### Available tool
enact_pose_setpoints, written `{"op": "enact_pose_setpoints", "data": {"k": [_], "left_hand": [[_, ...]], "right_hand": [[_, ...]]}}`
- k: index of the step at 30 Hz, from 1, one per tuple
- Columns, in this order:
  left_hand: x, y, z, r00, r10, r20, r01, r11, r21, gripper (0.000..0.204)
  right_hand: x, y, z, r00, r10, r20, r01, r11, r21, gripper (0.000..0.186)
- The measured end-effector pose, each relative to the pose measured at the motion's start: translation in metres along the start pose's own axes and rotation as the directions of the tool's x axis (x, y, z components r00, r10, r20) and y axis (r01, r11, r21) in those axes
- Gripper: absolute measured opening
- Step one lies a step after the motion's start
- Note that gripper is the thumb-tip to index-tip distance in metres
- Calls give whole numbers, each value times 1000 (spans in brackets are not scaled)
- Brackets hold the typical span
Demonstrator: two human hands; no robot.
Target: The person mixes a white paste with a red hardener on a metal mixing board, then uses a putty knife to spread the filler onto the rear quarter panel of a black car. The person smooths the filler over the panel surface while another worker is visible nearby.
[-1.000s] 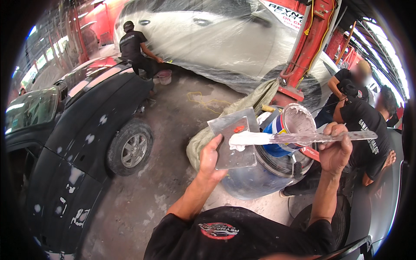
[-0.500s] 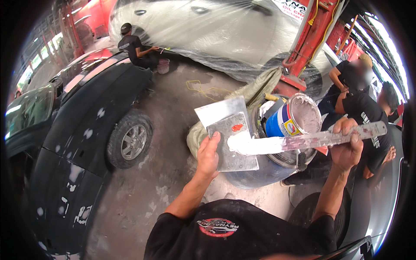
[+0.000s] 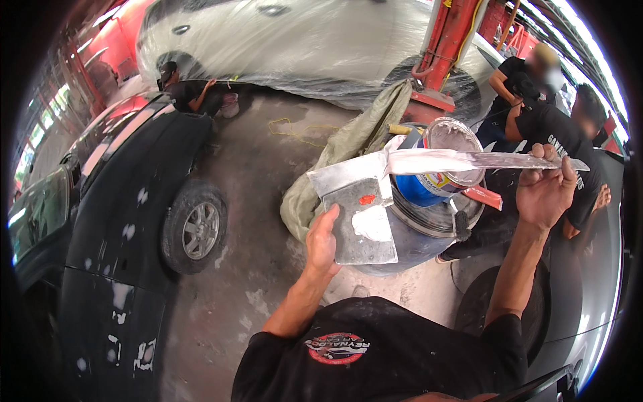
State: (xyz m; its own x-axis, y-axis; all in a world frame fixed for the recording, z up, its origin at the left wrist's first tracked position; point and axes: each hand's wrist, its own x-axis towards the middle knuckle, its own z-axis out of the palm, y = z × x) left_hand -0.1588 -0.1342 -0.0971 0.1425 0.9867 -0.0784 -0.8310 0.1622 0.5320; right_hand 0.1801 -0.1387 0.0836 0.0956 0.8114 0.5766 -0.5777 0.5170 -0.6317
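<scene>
Gripped in my left hand point(image 3: 321, 244) is a metal mixing plate point(image 3: 358, 238) bearing a white putty blob point(image 3: 372, 224) and a small red dab point(image 3: 367, 199); a second thin metal sheet point(image 3: 338, 172) lies at its upper end. My right hand point(image 3: 542, 187) is closed on a long metal spatula point(image 3: 509, 161), whose putty-coated tip is at that sheet's right edge. Just beyond, a blue tin point(image 3: 422, 191) smeared inside with putty stands on a drum point(image 3: 422, 248). A red-orange item point(image 3: 483, 197) lies beside the tin.
A black car point(image 3: 114, 221) with sanded patches is left, a dark car point(image 3: 583, 281) right. A person point(image 3: 181, 94) crouches by a plastic-covered car point(image 3: 281, 47); two co-workers point(image 3: 549, 134) bend at right. A red lift post point(image 3: 442, 47), crumpled sheeting point(image 3: 321, 174) and yellow cord point(image 3: 295, 137) lie ahead.
The spatula has risen from the putty on the plate to the sheet's upper right edge, my right hand moving up and rightward. The far co-worker has crouched lower.
</scene>
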Motion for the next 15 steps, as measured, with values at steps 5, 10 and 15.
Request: {"op": "enact_pose_setpoints", "data": {"k": [5, 10, 15], "left_hand": [[8, -13, 1, 997, 78, -22, -76, 995, 60, 42], [10, -22, 2, 993, 106, -47, -101, 990, 101, 47], [8, -35, 5, 970, 62, -235, -42, 995, 89, 48]], "right_hand": [[5, -61, -41, 986, -156, 57, 158, 987, -22, 39], [37, -81, -98, 888, -446, -111, 346, 807, -478, 34], [80, -6, -114, 965, -169, -200, -42, 654, -756, 48]]}}
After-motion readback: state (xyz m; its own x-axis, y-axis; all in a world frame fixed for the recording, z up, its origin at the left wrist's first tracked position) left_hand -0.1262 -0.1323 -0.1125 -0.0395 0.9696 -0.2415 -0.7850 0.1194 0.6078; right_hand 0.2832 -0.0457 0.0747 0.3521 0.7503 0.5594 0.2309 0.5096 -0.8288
